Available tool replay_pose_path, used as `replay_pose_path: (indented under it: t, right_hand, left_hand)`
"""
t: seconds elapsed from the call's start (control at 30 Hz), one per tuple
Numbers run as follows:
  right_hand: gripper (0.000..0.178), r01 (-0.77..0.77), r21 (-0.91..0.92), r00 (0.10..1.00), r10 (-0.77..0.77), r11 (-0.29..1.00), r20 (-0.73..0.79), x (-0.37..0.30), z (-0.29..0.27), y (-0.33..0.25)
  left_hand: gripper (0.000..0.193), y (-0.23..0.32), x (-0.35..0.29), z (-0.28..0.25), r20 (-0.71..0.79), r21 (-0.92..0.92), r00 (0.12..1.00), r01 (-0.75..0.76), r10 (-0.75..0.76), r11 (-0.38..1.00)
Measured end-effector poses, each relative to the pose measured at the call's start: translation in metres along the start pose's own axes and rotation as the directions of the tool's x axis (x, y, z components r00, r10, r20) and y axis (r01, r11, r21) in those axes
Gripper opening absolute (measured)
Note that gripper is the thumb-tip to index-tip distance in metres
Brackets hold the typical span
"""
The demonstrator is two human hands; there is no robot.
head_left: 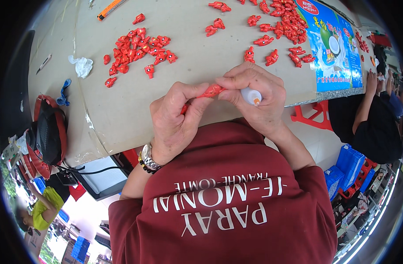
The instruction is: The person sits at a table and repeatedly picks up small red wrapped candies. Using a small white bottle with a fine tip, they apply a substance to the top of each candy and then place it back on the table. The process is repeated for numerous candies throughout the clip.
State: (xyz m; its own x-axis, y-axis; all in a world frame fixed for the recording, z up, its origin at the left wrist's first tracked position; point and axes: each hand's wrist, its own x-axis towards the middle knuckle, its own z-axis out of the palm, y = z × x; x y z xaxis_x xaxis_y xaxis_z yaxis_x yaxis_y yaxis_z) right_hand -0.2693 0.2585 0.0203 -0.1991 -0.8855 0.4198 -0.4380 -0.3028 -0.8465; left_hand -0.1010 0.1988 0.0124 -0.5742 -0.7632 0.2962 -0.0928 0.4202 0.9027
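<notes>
Over the table's near edge, my two hands meet on one small glossy red plastic figure piece [211, 91]. My left hand [177, 116] pinches its left end between thumb and fingers. A second red piece [184, 108] shows partly inside that hand, mostly hidden by the fingers. With thumb and forefinger, my right hand [261, 92] grips the other end. Tucked in the same right hand is a small white squeeze bottle [250, 96] with an orange tip, pointing down toward me.
Loose red pieces [133, 49] lie in a heap at left; a bigger heap [291, 24] spreads at far right beside a blue printed sheet [335, 48]. An orange cutter knife [110, 9], crumpled tissue [82, 66] and pen [44, 64] rest on the table [192, 48]. Another person [368, 119] sits at right.
</notes>
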Motion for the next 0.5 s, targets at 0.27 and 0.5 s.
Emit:
replay_pose_path:
  t: [0.27, 0.5]
  right_hand:
    - [0.025, 0.050, -0.018, 0.999, -0.050, 0.999, 0.009, -0.0069, 0.0037, 0.0024]
    - [0.024, 0.094, -0.076, 0.995, -0.095, 0.993, -0.010, -0.0089, 0.0059, 0.0049]
  left_hand:
    - [0.008, -0.0032, 0.0001, 0.0039, -0.063, 0.035, 0.994, -0.087, 0.089, 0.996]
    - [0.010, -0.0024, 0.0003, 0.0039, -0.031, 0.051, 0.995, -0.088, 0.090, 0.995]
